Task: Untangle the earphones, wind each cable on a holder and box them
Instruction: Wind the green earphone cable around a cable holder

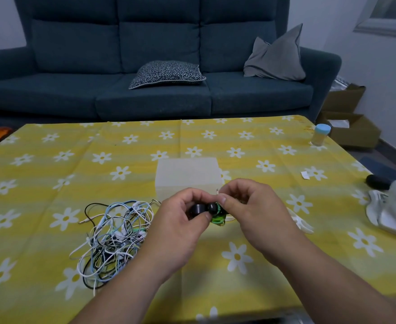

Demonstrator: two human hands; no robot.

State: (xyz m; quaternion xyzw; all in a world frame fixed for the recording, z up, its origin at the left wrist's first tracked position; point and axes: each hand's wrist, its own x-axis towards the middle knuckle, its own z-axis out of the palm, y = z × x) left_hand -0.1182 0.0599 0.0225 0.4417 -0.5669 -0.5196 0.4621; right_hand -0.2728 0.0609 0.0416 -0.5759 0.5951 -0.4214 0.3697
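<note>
Yellow daisy-print cloth covers the worktop [52, 171]; dark blue fabric sofa [145, 43] behind it.

Step in hand, by my reading: winding, near the end of one set. The left hand [180, 225] pinches a black holder [198, 209] between thumb and curled fingers. It looks like two smooth, rounded, hard plastic lobes. A green cable [218, 217] sits on it in tight coils, thin and glossy. The right hand [250, 211] is curled close at the holder's right side, fingertips pinching the cable's loose end. A small pale tip pokes up above them, possibly the plug; too small to be sure. Both hands are raised just above the cloth at frame centre.

Tangle of earphones [115, 237] lies lower left of centre: white, pale blue and black cords, limp, looped through each other, not yet sorted.

Translucent box [187, 174] stands just beyond the hands: frosted, square-edged, apparently closed.

White holder [302, 224] lies right of the right hand, partly blurred.

Next move likely calls for securing the loose end so the coils hold, then opening the box. The springy cord may unwind if released early.
</note>
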